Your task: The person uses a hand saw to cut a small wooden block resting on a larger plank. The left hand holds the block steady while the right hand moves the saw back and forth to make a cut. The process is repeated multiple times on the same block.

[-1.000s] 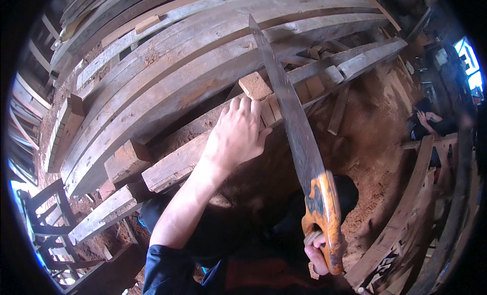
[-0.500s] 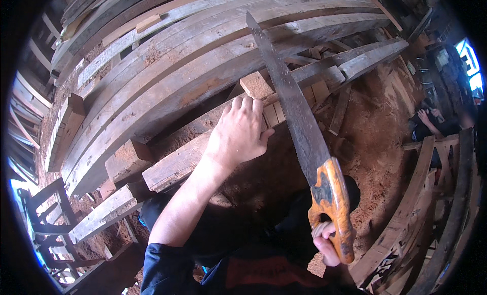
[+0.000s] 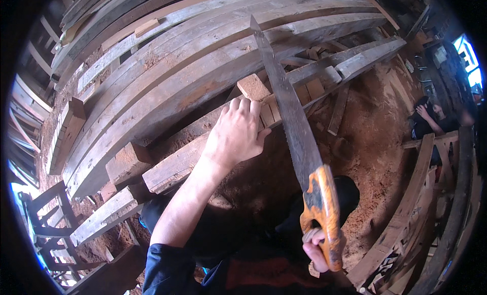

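Observation:
My left hand [image 3: 236, 135] is curled over a pale wooden beam [image 3: 171, 162], fingertips beside a small wooden block [image 3: 252, 86], thumb on the beam's side. Just right of those fingers a long steel saw blade [image 3: 286, 109] lies across the beam, its tip reaching over the planks behind. The saw's orange-and-black handle [image 3: 324, 203] is low in the view, and my right hand [image 3: 317, 249] is closed around it, partly hidden by the grip.
Long weathered planks [image 3: 187, 61] fill the upper area. Short offcuts [image 3: 127, 163] stand at left. Reddish sawdust [image 3: 370, 203] covers the ground. At right, a seated person [image 3: 426, 117] is beside a wooden frame [image 3: 416, 193]; curved timbers run along the lower right.
The saw has stroked slightly back and forth: its handle went up and rightward half a second ago and is now back down and leftward. My left hand stays in place on the beam.

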A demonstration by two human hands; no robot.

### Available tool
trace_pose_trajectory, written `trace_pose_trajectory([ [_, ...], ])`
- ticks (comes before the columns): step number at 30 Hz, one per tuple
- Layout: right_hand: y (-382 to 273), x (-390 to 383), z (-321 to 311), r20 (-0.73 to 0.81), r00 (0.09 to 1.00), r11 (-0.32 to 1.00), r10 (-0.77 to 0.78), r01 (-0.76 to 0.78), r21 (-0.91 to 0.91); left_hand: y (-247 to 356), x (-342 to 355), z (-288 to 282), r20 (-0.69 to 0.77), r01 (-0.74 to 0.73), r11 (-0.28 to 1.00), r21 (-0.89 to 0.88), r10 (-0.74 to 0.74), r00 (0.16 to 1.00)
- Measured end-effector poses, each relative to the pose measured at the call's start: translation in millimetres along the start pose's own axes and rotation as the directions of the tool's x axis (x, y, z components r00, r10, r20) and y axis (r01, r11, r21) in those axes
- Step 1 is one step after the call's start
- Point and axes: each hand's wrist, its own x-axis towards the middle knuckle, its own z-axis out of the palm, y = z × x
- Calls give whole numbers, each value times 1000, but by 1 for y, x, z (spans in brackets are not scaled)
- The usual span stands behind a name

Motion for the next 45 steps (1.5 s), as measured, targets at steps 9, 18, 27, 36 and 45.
trace_pose_trajectory([
  [9, 3, 91, 27, 121, 950, 903, -287, 310, -298, 1, -6, 3, 10, 35, 999, -11, -35, 999],
  [18, 18, -3, -23, 41, 998, 966, 37, -46, 253, -4, -1, 3, -30, 17, 998, 54, -15, 999],
  [27, 11, 61, -38, 14, 990, 947, -137, 127, 296, 0, -3, 0, -50, -19, 990, 140, 26, 998],
  [36, 51, 124, -61, 120, 983, 937, -140, 93, 337, 1, -3, -1, -32, -37, 987, 156, 42, 999],
  [45, 80, 120, -63, 30, 987, 949, -156, 142, 282, -1, -2, 2, -59, -41, 989, 144, 50, 997],
])
